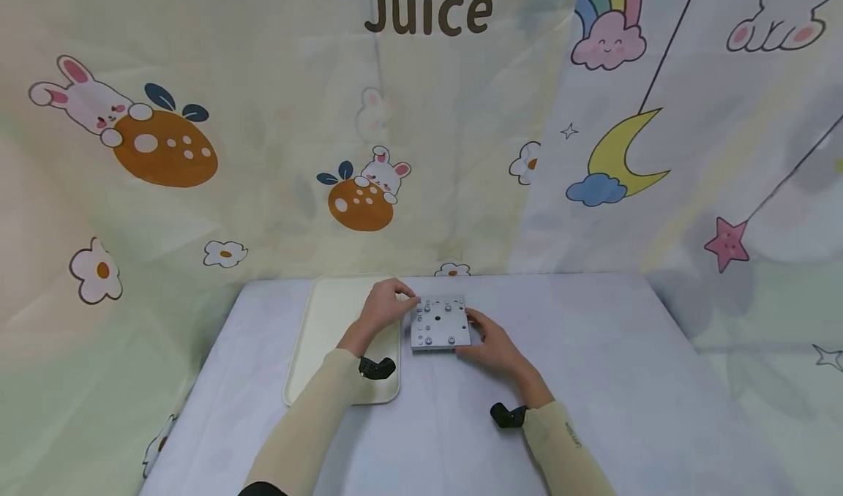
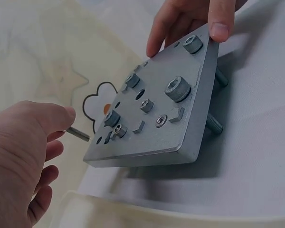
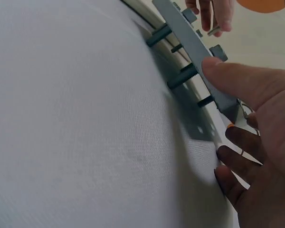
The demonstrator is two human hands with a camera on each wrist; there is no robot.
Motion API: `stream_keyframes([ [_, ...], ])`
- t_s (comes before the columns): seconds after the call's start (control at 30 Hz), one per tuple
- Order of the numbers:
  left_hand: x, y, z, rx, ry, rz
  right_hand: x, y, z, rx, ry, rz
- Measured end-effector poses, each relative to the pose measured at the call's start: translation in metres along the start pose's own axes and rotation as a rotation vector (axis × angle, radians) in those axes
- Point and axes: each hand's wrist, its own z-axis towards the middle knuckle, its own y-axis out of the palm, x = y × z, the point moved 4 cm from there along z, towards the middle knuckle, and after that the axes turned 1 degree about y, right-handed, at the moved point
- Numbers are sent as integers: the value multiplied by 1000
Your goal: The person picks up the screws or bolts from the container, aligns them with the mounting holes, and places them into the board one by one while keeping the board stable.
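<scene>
Two hands work the metal plate (image 2: 161, 111): right hand (image 1: 490, 344) pinches its edge, tilting it; left hand (image 2: 23, 161) pinches a bolt (image 2: 78, 134) just beside it.

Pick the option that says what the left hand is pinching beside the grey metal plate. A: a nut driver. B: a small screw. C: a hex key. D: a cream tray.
B: in the left wrist view the left hand pinches a small screw at the edge of the metal plate, which the right hand steadies.
</scene>
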Motion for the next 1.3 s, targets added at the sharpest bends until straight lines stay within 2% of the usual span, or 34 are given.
stream_keyframes([
  [0.13, -5, 5, 0, 5, -17, -6, -3, 3, 4, -43, -12, -53],
  [0.4, -6, 9, 4, 1, -24, -2, 1, 2, 6, -49, 0, -91],
  [0.53, -7, 10, 5, 1, -25, 1, 3, 4, 5, -41, -4, -72],
  [0.8, -9, 16, 11, -48, -33, 4, 12, 8, 4, -23, 48, -22],
  [1.1, -11, 17, 15, -58, -33, 17, 12, 7, 4, -17, 20, -12],
  [1.3, -16, 18, 15, -45, 6, 4, 12, 7, 3, -19, 7, 13],
])
